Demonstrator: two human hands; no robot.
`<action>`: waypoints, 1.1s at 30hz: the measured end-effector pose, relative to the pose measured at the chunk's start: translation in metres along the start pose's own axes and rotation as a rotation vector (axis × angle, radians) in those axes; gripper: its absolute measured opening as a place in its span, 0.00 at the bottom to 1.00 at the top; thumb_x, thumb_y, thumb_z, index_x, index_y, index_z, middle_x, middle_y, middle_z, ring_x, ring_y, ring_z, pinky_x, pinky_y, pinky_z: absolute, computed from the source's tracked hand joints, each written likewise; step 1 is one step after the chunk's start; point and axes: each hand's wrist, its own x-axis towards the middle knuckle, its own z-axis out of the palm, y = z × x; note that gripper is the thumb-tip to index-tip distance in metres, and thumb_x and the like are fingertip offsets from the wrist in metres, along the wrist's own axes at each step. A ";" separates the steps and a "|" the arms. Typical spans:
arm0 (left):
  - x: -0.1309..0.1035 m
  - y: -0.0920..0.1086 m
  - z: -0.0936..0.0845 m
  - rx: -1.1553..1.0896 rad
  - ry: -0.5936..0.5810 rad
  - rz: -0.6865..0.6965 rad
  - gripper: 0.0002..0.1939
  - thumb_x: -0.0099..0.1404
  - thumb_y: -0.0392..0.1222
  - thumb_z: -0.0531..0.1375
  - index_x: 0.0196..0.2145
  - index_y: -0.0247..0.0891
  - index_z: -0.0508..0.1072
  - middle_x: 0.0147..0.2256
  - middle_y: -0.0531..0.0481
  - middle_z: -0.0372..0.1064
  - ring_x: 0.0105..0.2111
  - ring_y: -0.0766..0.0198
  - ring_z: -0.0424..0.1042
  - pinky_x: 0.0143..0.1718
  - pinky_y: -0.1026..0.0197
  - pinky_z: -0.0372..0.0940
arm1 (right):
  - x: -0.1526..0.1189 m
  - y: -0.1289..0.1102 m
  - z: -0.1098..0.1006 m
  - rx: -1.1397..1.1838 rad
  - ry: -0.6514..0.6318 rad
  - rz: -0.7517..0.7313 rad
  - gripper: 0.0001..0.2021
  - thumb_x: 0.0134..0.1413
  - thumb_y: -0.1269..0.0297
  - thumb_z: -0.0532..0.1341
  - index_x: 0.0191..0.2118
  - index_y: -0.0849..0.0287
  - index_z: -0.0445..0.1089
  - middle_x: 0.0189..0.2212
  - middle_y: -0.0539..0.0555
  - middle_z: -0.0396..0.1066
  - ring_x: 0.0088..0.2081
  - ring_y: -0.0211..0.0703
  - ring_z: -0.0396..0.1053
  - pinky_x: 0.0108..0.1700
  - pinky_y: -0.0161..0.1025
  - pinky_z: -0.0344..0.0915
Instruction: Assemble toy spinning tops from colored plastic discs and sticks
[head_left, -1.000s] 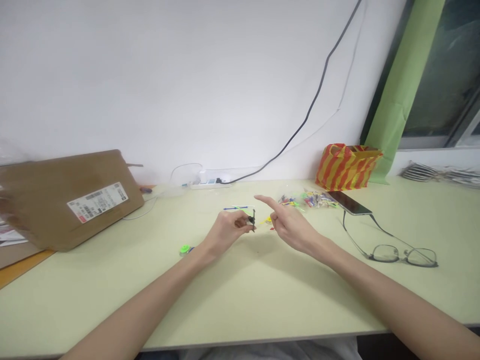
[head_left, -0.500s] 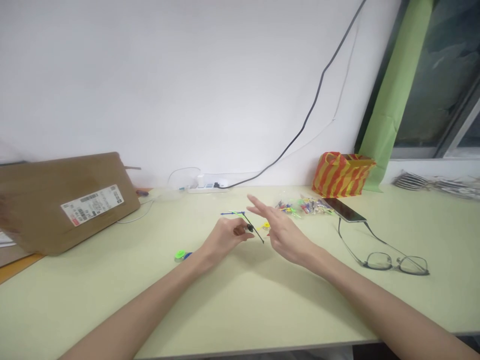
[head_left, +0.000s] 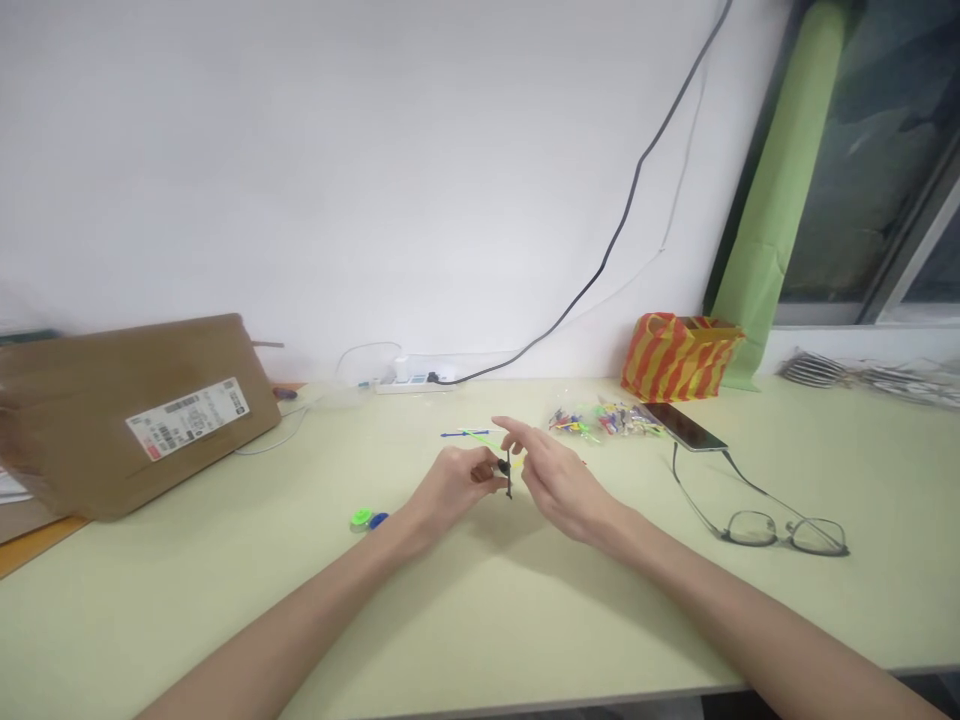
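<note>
My left hand [head_left: 457, 482] pinches a small round black piece, with a thin black stick [head_left: 509, 480] standing nearly upright at its fingertips. Close on the right, my right hand [head_left: 559, 480] has its fingers apart and bent beside the top of the stick; whether they touch it I cannot tell. Behind the hands lie a blue stick [head_left: 457, 434] and a light green stick [head_left: 480, 437]. Something yellow shows partly between the hands. A green round piece [head_left: 361, 519] and a blue one [head_left: 378, 521] rest on the table left of my left forearm.
Bags of small coloured pieces [head_left: 607, 418] lie behind my right hand. Farther right are a phone [head_left: 686, 427], glasses [head_left: 784, 532] and a striped bag [head_left: 679, 358]. A cardboard box [head_left: 142, 410] stands at left. A power strip [head_left: 412, 380] sits by the wall.
The black stick has turned from slanted to nearly upright. My right hand has come closer to my left, its fingers lower and more bent. The view has shifted slightly.
</note>
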 end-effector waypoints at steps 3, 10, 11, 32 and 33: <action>0.000 0.002 0.000 -0.035 -0.021 0.004 0.02 0.59 0.38 0.62 0.29 0.37 0.74 0.26 0.51 0.75 0.26 0.63 0.73 0.32 0.62 0.67 | 0.003 -0.003 -0.003 0.084 0.008 -0.015 0.14 0.68 0.71 0.51 0.55 0.54 0.66 0.43 0.56 0.72 0.45 0.45 0.69 0.48 0.44 0.65; -0.001 0.009 0.005 -0.258 -0.034 -0.111 0.05 0.55 0.34 0.62 0.33 0.36 0.75 0.26 0.52 0.75 0.28 0.63 0.75 0.34 0.62 0.69 | 0.008 0.005 -0.010 0.239 -0.015 0.026 0.07 0.66 0.72 0.57 0.46 0.56 0.70 0.40 0.53 0.72 0.43 0.42 0.70 0.45 0.39 0.65; -0.001 0.010 0.005 -0.302 -0.043 -0.131 0.06 0.55 0.33 0.62 0.34 0.36 0.76 0.27 0.51 0.76 0.28 0.63 0.75 0.35 0.62 0.69 | 0.009 0.008 -0.013 0.263 -0.022 0.027 0.09 0.66 0.73 0.56 0.48 0.56 0.69 0.41 0.53 0.73 0.44 0.42 0.70 0.46 0.39 0.65; 0.000 0.016 0.008 -0.375 -0.107 -0.228 0.11 0.55 0.40 0.68 0.38 0.37 0.79 0.29 0.52 0.76 0.30 0.62 0.75 0.33 0.63 0.69 | 0.012 0.017 -0.034 0.257 -0.245 0.052 0.08 0.64 0.67 0.60 0.45 0.56 0.76 0.36 0.53 0.78 0.37 0.42 0.73 0.42 0.37 0.65; 0.000 0.015 0.008 -0.341 -0.119 -0.215 0.12 0.56 0.41 0.68 0.39 0.37 0.79 0.28 0.52 0.76 0.29 0.62 0.75 0.33 0.63 0.69 | 0.013 0.018 -0.037 0.245 -0.264 0.066 0.08 0.63 0.67 0.60 0.44 0.56 0.76 0.35 0.53 0.78 0.36 0.42 0.73 0.41 0.37 0.65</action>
